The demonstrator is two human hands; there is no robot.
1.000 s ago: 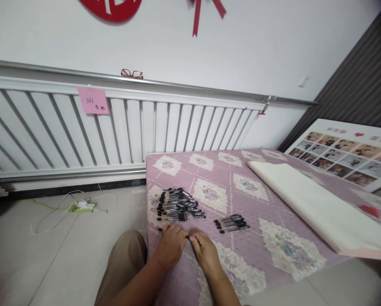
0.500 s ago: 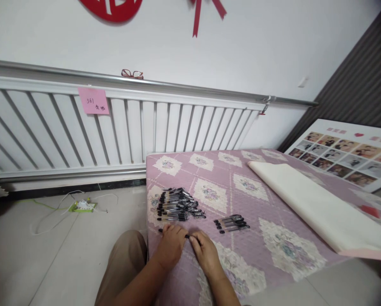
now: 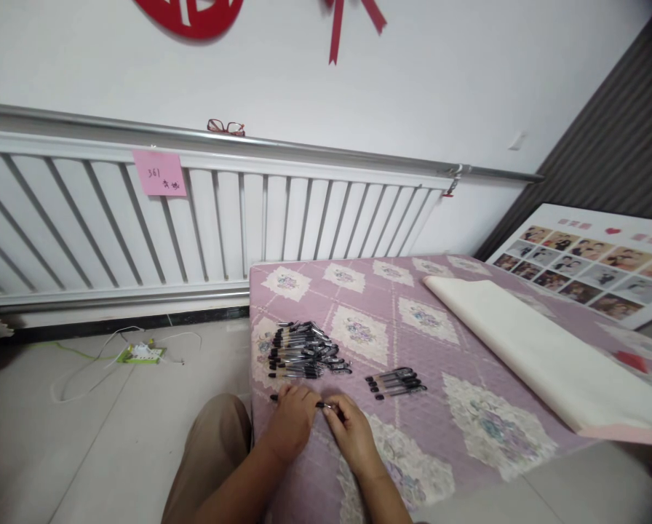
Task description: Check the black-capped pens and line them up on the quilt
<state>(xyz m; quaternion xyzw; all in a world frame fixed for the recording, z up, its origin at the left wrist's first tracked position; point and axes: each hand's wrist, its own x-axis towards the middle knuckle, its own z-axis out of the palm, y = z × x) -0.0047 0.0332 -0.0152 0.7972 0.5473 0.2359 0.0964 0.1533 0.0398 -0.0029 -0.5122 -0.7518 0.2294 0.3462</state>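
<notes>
One purple patterned cover (image 3: 402,349) spreads beneath everything. Close together on it, the left hand (image 3: 292,422) grips and the right hand (image 3: 354,434) pinches one pen. From them, a heap of pens (image 3: 303,354) lies at 11 o'clock and a smaller row of pens (image 3: 396,383) at 2, both unmoved. The single pen (image 3: 320,405) points 9 to 3, slightly more showing between the hands than half a second ago.
</notes>
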